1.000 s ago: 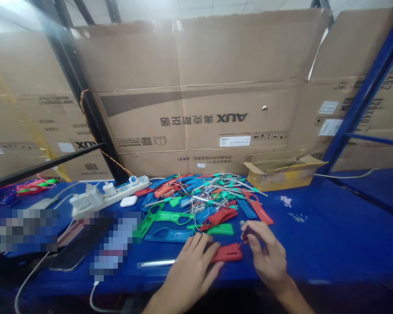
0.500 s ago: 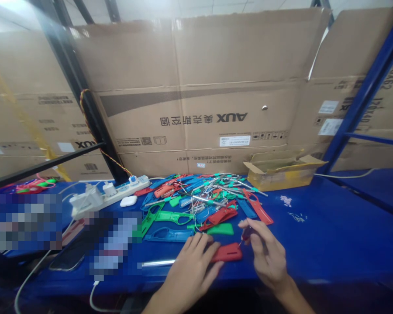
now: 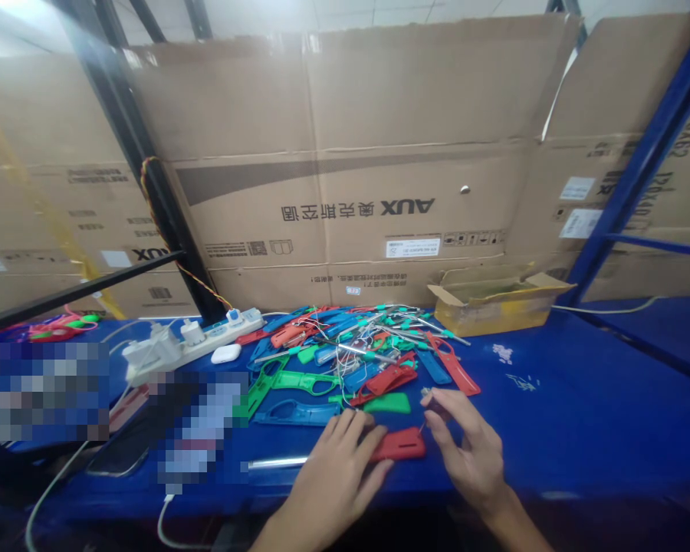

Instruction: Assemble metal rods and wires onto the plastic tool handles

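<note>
My left hand (image 3: 336,468) is closed over a red long-nosed lighter (image 3: 401,444), pressing it flat on the blue table. Its silver metal tube (image 3: 281,462) sticks out to the left of my hand. With thumb and fingers pinched, my right hand (image 3: 471,452) holds a small screwdriver (image 3: 427,392); most of its handle is hidden behind my fingers. The thin shaft reaches down to the lighter's right end. Just beyond the lighter lie a green casing piece (image 3: 388,402) and a blue casing half (image 3: 302,412).
A heap of coloured lighter casings, metal tubes and wires (image 3: 368,345) covers the table's middle. Behind it stands an open cardboard box (image 3: 494,310). Small pinkish bits (image 3: 501,353) and thin metal pieces (image 3: 523,382) lie at right. A power strip (image 3: 195,349) and phones are at left.
The fingers of my right hand have shifted round the screwdriver, so its handle shows less now. My left hand and the lighter have stayed in place.
</note>
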The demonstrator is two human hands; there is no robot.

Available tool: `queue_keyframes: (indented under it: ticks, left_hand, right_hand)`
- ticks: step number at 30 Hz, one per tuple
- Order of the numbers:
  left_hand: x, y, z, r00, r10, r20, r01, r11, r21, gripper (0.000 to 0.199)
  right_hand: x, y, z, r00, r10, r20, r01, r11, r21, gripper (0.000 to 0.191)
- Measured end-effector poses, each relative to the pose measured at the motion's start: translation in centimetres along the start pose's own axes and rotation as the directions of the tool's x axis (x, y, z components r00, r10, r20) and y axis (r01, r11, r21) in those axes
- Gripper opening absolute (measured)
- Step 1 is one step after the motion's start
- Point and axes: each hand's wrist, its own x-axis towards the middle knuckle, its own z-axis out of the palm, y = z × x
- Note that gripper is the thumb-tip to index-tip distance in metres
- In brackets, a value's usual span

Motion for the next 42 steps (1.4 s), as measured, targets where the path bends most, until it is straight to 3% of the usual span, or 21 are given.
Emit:
queue_keyframes:
  ticks: [7, 13, 42]
  left_hand:
    - [0.10, -0.11, 0.03, 1.000, 0.001, 0.006, -0.001, 1.000, -0.009, 0.033]
    - [0.09, -0.12, -0.10, 1.000, 0.004, 0.003, -0.004, 1.000, -0.007, 0.032]
    - [0.05, -0.01, -0.02, 1.000, 0.002, -0.022, -0.002, 1.000, 0.020, 0.031]
  right_hand:
    - [-0.01, -0.12, -0.34, 0.997, 0.001, 0.073, -0.003, 1.000, 0.026, 0.055]
    - [0.03, -0.12, -0.17, 0.998, -0.040, 0.049, 0.039, 0.999, 0.026, 0.059]
    - [-0.06, -0.17, -0.39, 0.999, 0.034, 0.009, -0.034, 0.999, -0.009, 0.044]
